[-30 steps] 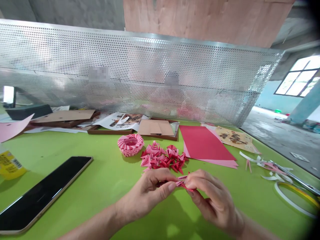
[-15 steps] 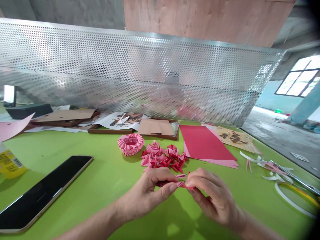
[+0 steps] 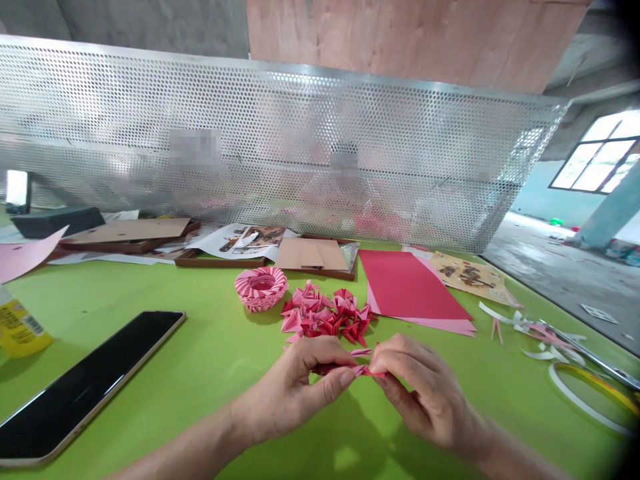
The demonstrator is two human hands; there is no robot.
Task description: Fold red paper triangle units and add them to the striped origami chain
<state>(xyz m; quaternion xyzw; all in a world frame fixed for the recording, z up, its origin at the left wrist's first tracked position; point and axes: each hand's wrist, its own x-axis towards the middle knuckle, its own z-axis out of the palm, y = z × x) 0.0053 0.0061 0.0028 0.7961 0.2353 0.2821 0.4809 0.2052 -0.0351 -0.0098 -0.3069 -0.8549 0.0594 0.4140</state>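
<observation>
My left hand (image 3: pixel 305 383) pinches pink folded paper pieces (image 3: pixel 361 369) between thumb and fingers; much of them is hidden inside the grip. Against their right end, my right hand (image 3: pixel 423 387) grips a small red folded paper piece (image 3: pixel 376 375), and the two touch. Just beyond the hands lies a heap of pink and red folded paper pieces (image 3: pixel 325 310). To the left of that heap stands a round pink-and-white striped basket (image 3: pixel 261 289) built of folded paper.
A dark-screened phone (image 3: pixel 90 380) lies at left near a yellow-labelled item (image 3: pixel 23 327). Red paper sheets (image 3: pixel 415 283) rest behind my right hand. Paper scraps, scissors (image 3: pixel 585 353) and a tape roll (image 3: pixel 593 397) are at right. Frames and a perforated metal panel (image 3: pixel 280 153) stand behind.
The red piece in my right hand has come closer against the pink pieces, its tip now meeting them. My left hand has hardly moved.
</observation>
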